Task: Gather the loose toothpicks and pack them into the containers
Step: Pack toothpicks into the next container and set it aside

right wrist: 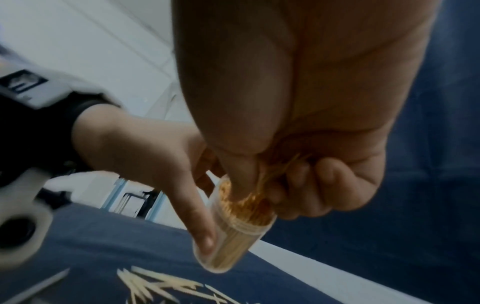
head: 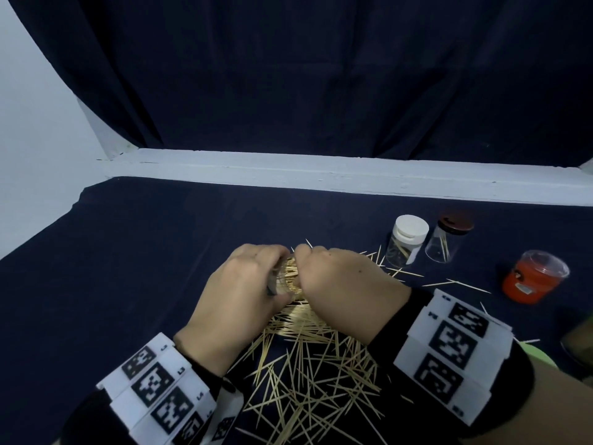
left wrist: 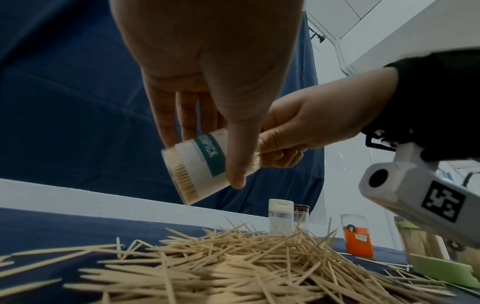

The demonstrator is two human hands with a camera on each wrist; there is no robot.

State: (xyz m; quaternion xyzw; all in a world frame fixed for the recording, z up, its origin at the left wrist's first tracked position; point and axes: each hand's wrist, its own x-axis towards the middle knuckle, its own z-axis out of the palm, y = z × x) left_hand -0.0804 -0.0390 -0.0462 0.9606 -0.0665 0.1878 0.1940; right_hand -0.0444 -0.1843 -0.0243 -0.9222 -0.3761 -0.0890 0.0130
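- Two bare hands meet above a bench point(head: 128, 252) draped in dark blue cloth.
- The left hand point(head: 244, 290) has its grip wrapped round a clear tub point(left wrist: 197, 168), tilted and held off the bench, thumb along its labelled side.
- The tub is packed with toothpicks standing on end; its mouth faces the right hand.
- The right hand point(head: 346, 284) has its grip closed on a bundle point(right wrist: 262, 193) of toothpicks, their ends at the tub's mouth.
- A loose pile point(head: 314, 374) of toothpicks lies on the cloth under and between the wrists, with strays to the right.
- To the right stand a white-capped jar point(head: 406, 240), a dark-lidded jar point(head: 447, 240) just beside it, and an orange jar point(head: 532, 277) nearer the edge.
- Both wrists wear white bands with black square markers.
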